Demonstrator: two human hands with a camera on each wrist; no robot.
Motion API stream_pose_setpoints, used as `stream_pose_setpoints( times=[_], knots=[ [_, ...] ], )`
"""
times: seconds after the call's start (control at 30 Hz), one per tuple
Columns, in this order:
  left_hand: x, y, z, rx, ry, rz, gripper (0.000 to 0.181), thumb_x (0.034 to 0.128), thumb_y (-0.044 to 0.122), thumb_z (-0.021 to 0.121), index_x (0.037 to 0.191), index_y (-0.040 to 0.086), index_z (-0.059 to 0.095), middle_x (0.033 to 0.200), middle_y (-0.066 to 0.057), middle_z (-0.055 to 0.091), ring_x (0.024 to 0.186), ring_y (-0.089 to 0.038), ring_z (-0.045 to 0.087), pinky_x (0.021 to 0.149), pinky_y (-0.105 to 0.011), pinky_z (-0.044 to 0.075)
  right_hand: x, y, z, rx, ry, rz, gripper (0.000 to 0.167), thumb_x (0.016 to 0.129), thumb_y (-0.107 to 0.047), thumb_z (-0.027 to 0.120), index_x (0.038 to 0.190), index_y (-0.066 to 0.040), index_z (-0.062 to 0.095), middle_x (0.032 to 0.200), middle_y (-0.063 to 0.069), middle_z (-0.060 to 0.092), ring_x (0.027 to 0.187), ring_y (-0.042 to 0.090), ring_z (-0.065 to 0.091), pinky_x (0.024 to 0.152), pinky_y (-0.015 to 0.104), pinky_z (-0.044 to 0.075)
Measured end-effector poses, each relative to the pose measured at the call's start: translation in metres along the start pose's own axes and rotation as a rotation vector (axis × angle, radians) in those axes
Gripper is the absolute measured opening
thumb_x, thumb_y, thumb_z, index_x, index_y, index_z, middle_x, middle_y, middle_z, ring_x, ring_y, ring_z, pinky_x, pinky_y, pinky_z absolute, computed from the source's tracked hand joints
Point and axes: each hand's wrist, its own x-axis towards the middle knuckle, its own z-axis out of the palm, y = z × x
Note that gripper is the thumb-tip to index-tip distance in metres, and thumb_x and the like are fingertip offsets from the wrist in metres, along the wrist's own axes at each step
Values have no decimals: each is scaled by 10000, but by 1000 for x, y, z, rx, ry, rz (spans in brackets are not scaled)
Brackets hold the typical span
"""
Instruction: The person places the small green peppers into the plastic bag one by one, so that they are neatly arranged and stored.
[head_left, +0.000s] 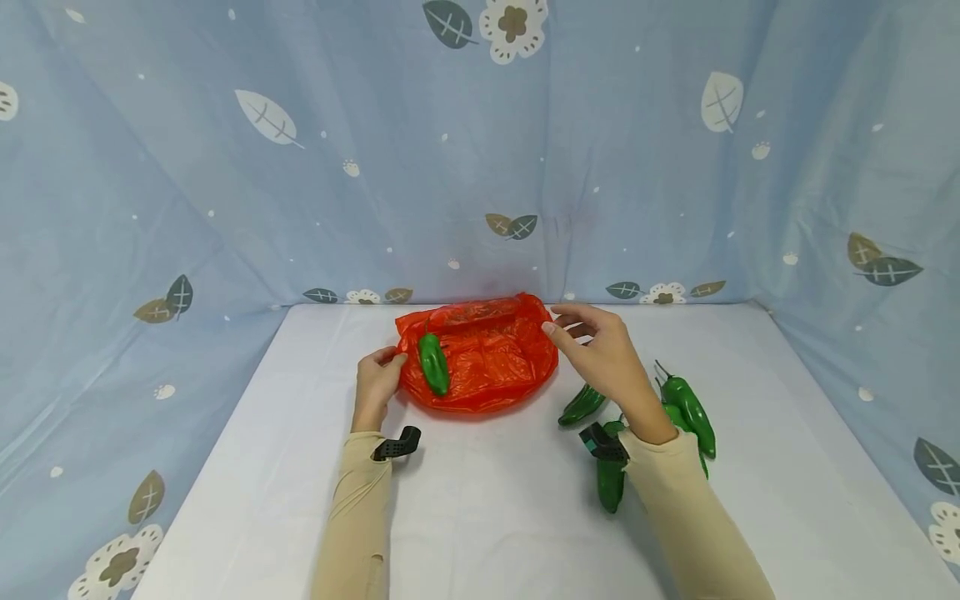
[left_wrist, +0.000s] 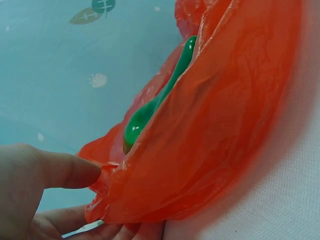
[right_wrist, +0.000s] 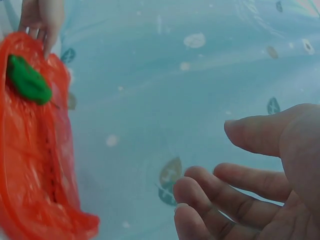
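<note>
A red plastic bag [head_left: 491, 367] lies spread on the table with its mouth held partly open, and one green pepper [head_left: 433, 365] rests inside at its left. My left hand [head_left: 377, 385] pinches the bag's left rim between thumb and fingers; the left wrist view shows the thumb [left_wrist: 75, 171] against the crumpled red edge. Just beside the bag's right rim hovers my right hand [head_left: 609, 354], fingers loosely bent. Seen from the right wrist, that hand [right_wrist: 260, 185] holds nothing, with a gap between thumb and fingers.
Right of the bag, several more green peppers lie on the white table [head_left: 495, 517]: one pepper [head_left: 582, 406] near my right hand, another pepper [head_left: 611, 483] partly under the wrist, and a pepper [head_left: 692, 415] among others beyond the forearm. A patterned blue curtain [head_left: 420, 167] surrounds the table.
</note>
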Motion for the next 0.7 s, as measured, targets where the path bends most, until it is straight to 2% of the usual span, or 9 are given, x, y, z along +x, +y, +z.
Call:
stream_pose_setpoints(
  times=[0.13, 0.37, 0.43, 0.6, 0.7],
  knots=[
    [0, -1, -1, 3, -3, 6, 500, 1040, 229, 542, 1486, 2, 516, 1471, -201, 559, 1182, -250, 566, 722, -140, 473, -8, 7, -15, -32, 28, 22, 394, 1012, -261, 663, 1346, -52, 668, 1166, 171, 727, 1025, 317, 706, 876, 410, 594],
    [0, -1, -1, -2, 0, 5, 496, 1034, 229, 551, 1477, 7, 526, 1461, -198, 568, 1168, -249, 572, 716, -141, 478, -24, 13, -40, -77, 102, 48, 412, 1023, -308, 648, 1355, -65, 666, 1154, 150, 729, 1024, 281, 707, 811, 126, 495],
    [0, -1, -1, -1, 2, 4, 495, 1035, 229, 548, 1475, 4, 528, 1453, -201, 571, 1144, -240, 576, 708, -143, 480, -28, 16, -46, -89, 125, 49, 415, 1022, -316, 647, 1356, -69, 666, 1151, 149, 732, 998, 210, 703, 790, 99, 482],
    [0, -1, -1, -5, -1, -4, 492, 1038, 232, 544, 1478, 13, 527, 1446, -192, 576, 1110, -220, 573, 694, -149, 483, -39, 25, -60, -79, 160, 57, 417, 1020, -299, 653, 1367, -68, 659, 1157, 169, 733, 899, -75, 636, 753, 93, 488],
    [0, 0, -1, -6, 0, -5, 492, 1040, 236, 540, 1481, 19, 526, 1450, -185, 576, 1136, -222, 574, 705, -145, 484, -46, 31, -68, -60, 178, 66, 423, 1019, -274, 655, 1382, -56, 646, 1170, 184, 723, 867, -152, 611, 725, 95, 497]
  ],
)
